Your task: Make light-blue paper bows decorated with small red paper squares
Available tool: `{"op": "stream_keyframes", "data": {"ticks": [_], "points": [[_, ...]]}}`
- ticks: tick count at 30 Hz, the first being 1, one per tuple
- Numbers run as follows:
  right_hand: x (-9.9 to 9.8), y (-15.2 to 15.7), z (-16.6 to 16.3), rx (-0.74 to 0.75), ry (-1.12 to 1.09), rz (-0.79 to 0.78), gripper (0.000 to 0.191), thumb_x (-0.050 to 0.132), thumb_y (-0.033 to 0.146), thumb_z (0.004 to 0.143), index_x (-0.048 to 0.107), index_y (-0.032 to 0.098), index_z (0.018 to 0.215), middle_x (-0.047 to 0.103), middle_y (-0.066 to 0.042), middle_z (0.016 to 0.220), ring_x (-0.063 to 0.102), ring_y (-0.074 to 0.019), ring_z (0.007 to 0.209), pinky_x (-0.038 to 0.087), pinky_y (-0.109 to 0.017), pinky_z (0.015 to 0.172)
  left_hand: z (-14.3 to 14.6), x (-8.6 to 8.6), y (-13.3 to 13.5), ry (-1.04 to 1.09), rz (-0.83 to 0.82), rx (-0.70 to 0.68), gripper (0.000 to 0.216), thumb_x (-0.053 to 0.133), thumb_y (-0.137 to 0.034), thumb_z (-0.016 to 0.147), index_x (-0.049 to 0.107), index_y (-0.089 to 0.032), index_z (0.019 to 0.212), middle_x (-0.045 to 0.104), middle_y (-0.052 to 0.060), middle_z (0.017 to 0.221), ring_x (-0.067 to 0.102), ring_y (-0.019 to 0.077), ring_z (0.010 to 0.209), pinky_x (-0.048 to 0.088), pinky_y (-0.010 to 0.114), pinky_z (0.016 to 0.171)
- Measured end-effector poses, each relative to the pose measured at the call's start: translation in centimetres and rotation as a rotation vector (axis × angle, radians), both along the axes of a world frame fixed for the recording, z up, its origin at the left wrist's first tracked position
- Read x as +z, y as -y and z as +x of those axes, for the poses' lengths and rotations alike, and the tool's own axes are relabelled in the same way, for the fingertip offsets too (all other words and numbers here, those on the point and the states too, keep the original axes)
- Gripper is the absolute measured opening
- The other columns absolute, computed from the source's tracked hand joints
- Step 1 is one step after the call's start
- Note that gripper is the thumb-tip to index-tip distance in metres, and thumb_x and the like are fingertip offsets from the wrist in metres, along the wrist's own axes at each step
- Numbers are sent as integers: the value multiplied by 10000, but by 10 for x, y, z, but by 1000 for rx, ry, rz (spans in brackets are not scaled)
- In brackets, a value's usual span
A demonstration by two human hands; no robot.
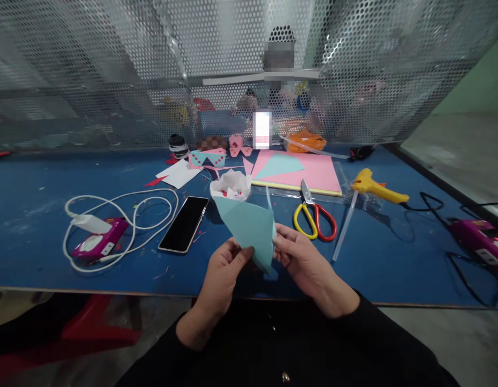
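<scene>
A folded sheet of light blue paper [249, 224] is held up over the front of the table between my two hands. My left hand [225, 271] pinches its lower left edge, thumb on the near face. On the other side, my right hand [301, 258] grips the right edge with thumb and fingers closed. A narrow blue flap sticks up at that right side. Just behind the paper stands a white bowl-like container [231, 183] with red and white scraps. Scissors [308, 215] with one yellow and one red handle lie beyond my right hand.
A phone [184, 224] and a purple power socket [101, 239] with a white cable lie left. Pink sheets [313, 171] lie behind the scissors. On the right are a yellow glue gun [377, 186] and another purple socket [476, 242]. Paper glasses [208, 159] sit before the perforated metal screen [131, 70].
</scene>
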State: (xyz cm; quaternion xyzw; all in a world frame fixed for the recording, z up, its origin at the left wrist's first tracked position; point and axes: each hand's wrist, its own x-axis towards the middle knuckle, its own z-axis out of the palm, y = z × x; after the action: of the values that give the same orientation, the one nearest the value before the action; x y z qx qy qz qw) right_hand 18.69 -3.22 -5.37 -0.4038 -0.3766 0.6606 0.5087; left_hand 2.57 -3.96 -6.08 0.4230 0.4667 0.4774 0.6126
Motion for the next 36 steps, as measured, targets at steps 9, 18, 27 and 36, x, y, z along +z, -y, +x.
{"op": "stream_keyframes", "data": {"ticks": [9, 18, 27, 36], "points": [[-21, -3, 14, -362, 317, 49, 403, 757, 315, 685, 620, 184, 1041, 650, 20, 750, 499, -112, 561, 425, -225, 430, -23, -5, 7, -221, 50, 168, 283, 743, -351, 811, 639, -157, 990, 696, 33, 775, 643, 145, 613, 449, 220, 504], [-32, -5, 11, -333, 576, 87, 533, 688, 303, 740, 547, 174, 1238, 702, -30, 881, 587, -139, 591, 466, -242, 442, -29, -7, 11, -1066, 882, 168, 528, 600, -146, 889, 491, -250, 1396, 589, 117, 1362, 531, 294, 1277, 448, 467, 1045], [-26, 13, 26, -534, 1103, 469, 823, 662, 298, 842, 269, 145, 1549, 601, -227, 1306, 660, -341, 1070, 563, -508, 845, -15, -3, -8, -1386, 822, -653, 694, 604, -531, 897, 464, -162, 1468, 398, 156, 1574, 322, 372, 1465, 248, 627, 1178], [-39, 8, 18, 105, 1473, 1062, 422, 550, 158, 903, 592, 98, 1319, 659, -150, 1330, 595, -305, 1262, 537, -491, 1012, -59, 49, -20, -1271, 732, -768, 570, 652, -414, 885, 545, -217, 1409, 582, 115, 1442, 565, 291, 1304, 458, 438, 1079]]}}
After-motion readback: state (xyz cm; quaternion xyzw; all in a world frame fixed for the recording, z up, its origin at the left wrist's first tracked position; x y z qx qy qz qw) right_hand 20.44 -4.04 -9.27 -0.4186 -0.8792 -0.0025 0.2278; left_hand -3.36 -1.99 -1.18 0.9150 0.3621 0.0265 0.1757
